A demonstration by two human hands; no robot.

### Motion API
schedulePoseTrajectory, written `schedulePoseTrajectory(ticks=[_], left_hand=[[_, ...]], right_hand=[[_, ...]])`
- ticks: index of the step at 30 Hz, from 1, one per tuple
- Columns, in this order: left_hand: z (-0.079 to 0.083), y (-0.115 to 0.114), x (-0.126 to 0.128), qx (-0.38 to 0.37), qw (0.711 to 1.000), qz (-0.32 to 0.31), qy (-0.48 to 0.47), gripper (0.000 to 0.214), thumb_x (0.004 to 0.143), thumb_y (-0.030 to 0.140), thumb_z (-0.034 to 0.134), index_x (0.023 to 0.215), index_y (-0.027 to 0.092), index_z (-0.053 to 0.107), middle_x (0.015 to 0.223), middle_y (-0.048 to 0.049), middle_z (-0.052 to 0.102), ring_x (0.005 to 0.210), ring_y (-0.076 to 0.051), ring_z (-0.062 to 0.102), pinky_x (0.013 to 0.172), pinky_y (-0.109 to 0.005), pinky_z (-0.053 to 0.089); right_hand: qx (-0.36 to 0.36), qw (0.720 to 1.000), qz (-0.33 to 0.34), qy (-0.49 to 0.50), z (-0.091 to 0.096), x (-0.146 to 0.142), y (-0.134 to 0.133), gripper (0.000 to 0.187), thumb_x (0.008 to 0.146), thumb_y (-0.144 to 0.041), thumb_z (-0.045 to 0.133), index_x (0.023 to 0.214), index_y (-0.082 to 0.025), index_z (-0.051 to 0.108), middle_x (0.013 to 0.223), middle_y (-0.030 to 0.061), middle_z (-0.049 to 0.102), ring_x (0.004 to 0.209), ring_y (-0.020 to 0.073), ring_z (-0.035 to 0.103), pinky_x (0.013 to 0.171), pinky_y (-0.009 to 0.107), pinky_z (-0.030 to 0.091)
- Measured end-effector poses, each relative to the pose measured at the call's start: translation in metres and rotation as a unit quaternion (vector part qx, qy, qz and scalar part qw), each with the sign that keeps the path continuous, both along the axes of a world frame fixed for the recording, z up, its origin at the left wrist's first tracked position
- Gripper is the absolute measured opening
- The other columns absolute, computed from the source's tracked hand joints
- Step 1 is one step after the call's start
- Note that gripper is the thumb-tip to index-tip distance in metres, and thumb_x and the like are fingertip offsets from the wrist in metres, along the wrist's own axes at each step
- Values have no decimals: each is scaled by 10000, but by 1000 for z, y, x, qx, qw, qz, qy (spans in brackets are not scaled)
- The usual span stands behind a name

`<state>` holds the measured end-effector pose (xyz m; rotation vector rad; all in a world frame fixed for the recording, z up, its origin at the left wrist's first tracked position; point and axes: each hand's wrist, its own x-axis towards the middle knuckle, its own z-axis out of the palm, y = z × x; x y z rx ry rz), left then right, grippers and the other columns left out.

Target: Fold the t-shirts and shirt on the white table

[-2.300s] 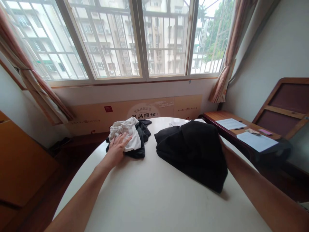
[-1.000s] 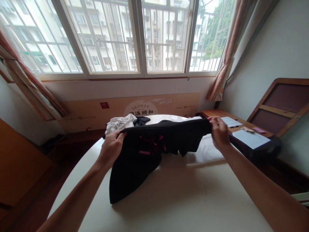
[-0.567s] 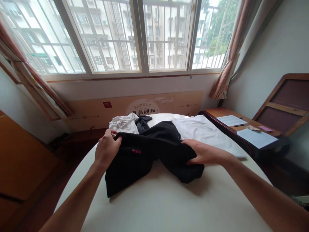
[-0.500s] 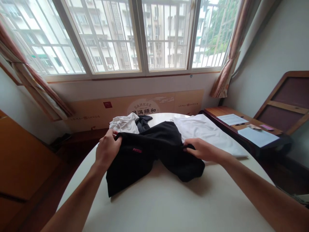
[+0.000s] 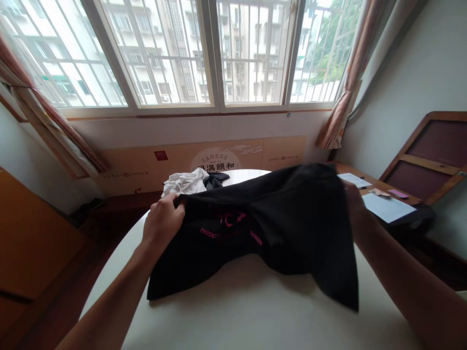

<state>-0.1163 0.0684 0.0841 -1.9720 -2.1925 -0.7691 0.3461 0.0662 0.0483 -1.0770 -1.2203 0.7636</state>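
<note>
A black T-shirt (image 5: 299,223) with pink print hangs stretched between my hands over the white round table (image 5: 233,311). My left hand (image 5: 164,218) is closed on its upper left edge. At the shirt's raised right edge is my right hand (image 5: 355,206), darkened and blurred, its fingers partly hidden behind the cloth but gripping it. The shirt's lower left corner rests at the tabletop, while its lower right corner hangs down. Beyond my left hand lies a crumpled white garment (image 5: 184,183) beside a dark grey one (image 5: 215,180).
To the right stands a low wooden table with sheets of paper (image 5: 388,207) and a small pink item (image 5: 398,194) on it. A wood-framed panel (image 5: 430,155) leans by the wall. A printed cardboard panel (image 5: 164,170) lines the wall below the barred window.
My right hand has moved right and lifted its side of the T-shirt, spreading it wide. More pink print shows, and the white cloth behind is now covered. My left hand stays nearly in place.
</note>
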Motion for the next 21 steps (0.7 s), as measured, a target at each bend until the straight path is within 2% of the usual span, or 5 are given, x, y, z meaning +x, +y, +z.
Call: schedulePoseTrajectory(ticks=[4, 7, 12, 18, 21], left_hand=[[-15, 12, -13, -98, 992, 36, 72, 337, 933, 362, 469, 1066, 178, 717, 1049, -170, 770, 1021, -371, 719, 792, -384, 503], [-20, 12, -12, -52, 993, 20, 105, 346, 926, 330, 473, 1129, 151, 687, 1105, -178, 744, 1049, -367, 701, 870, -424, 535], [-29, 7, 8, 74, 979, -159, 104, 359, 953, 336, 481, 1192, 111, 626, 1178, -194, 684, 1130, -352, 650, 1035, -486, 505], [-56, -2, 30, -74, 935, -338, 73, 443, 975, 503, 601, 1288, 189, 624, 1345, -149, 656, 1220, -342, 644, 1069, -494, 503], [-60, -12, 44, -84, 927, -355, 90, 487, 1009, 534, 568, 1328, 170, 623, 1431, -179, 628, 1333, -367, 588, 1157, -553, 425]], right_hand=[[-102, 988, 66, 92, -8, -17, 14, 447, 878, -638, 585, 1100, -257, 655, 1126, 155, 761, 1073, 358, 734, 874, 547, 602], [-202, 974, 99, -26, -13, -34, 11, 501, 870, -658, 652, 1120, -225, 665, 1102, 155, 773, 1040, 345, 738, 872, 479, 589], [-124, 923, 231, -281, -21, -70, -11, 466, 830, -607, 788, 1043, -203, 699, 966, 67, 766, 924, 291, 720, 769, 355, 568], [-162, 923, 259, -234, -23, -85, -16, 430, 967, -509, 616, 1248, -185, 585, 654, -36, 653, 496, 172, 622, 484, 276, 491], [-147, 920, 299, -208, -11, -83, -24, 672, 992, -618, 552, 1461, -141, 489, 803, 33, 733, 713, 217, 718, 602, 295, 546]])
